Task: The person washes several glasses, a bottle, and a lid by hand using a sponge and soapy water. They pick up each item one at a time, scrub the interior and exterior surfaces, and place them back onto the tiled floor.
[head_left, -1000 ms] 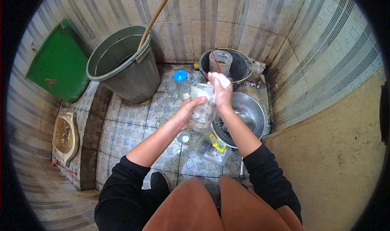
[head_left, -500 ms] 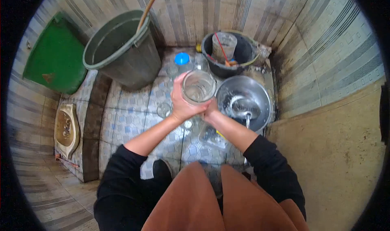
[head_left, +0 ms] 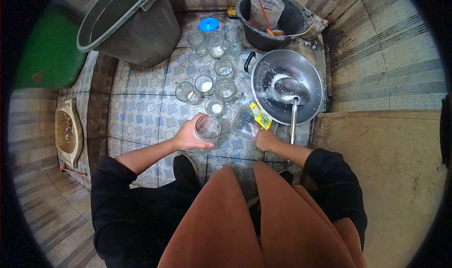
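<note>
My left hand [head_left: 192, 135] is wrapped round a clear glass [head_left: 207, 128], held upright low over the tiles in front of several glass mugs [head_left: 225, 88]. My right hand [head_left: 264, 139] is at the near right edge of a clear plastic tray [head_left: 236, 126]. Its fingers are partly hidden at something whitish that I cannot make out. In that tray lie a dark scouring pad [head_left: 244, 120] and a yellow packet [head_left: 261, 117]. Right behind it stands a metal pan [head_left: 268, 76] with suds and a ladle [head_left: 294, 109] inside.
A large grey bin [head_left: 155, 32] stands at the back left, beside a green container [head_left: 47, 51]. At the back right, a black bucket [head_left: 263, 43] holds a whitish tub [head_left: 266, 13]. A blue lid [head_left: 208, 24] tops a jar behind the mugs. A squat toilet [head_left: 76, 141] is at the left.
My hands have moved apart and lower. My left hand keeps the glass, while my right hand has left it and reached the plastic tray. The view has tilted further down.
</note>
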Available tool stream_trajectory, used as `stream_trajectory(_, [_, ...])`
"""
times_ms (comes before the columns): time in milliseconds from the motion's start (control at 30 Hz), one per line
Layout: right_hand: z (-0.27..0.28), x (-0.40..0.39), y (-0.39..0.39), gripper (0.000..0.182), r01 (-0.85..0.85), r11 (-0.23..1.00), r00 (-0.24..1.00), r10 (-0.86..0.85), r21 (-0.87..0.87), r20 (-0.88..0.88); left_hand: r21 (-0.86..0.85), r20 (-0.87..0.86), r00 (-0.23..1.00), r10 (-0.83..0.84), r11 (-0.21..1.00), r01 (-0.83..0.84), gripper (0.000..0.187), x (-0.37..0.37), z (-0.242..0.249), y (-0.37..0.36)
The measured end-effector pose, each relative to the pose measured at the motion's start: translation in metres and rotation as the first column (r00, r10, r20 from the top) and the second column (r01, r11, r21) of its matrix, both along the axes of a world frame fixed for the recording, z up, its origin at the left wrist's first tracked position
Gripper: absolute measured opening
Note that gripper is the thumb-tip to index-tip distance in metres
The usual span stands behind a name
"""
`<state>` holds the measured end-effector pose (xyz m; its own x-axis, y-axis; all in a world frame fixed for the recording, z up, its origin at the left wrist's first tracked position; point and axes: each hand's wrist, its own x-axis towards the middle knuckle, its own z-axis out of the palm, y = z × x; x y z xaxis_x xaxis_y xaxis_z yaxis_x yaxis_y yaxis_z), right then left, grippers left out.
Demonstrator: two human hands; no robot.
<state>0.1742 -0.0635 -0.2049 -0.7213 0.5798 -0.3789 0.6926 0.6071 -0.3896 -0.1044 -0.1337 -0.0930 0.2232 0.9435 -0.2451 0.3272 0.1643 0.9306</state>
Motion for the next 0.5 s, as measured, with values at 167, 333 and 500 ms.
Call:
stream_trajectory(167, [-0.048, 0.005, 0.017, 0.058, 0.407, 0.843, 0.913, -0.368, -0.352, 0.174, 0.040, -0.229, 0.953, 0.197, 0.980, -0.193, 0.071, -0.009, -0.026, -0.028])
stream_trajectory(333, [-0.038, -0.018, 0.012, 0.058, 0.488, 0.854, 0.872, -0.468, -0.183, 0.140, 0.162, -0.404, 0.843, 0.356, 0.935, -0.317, 0.073, -0.024, -0.053, -0.041])
stream_trajectory(500, [-0.096, -0.008, 0.003, 0.047, 0.646, 0.757, 0.761, -0.649, -0.100, 0.001, 0.189, -0.480, 0.741, 0.470, 0.880, -0.436, 0.072, -0.026, -0.042, -0.035])
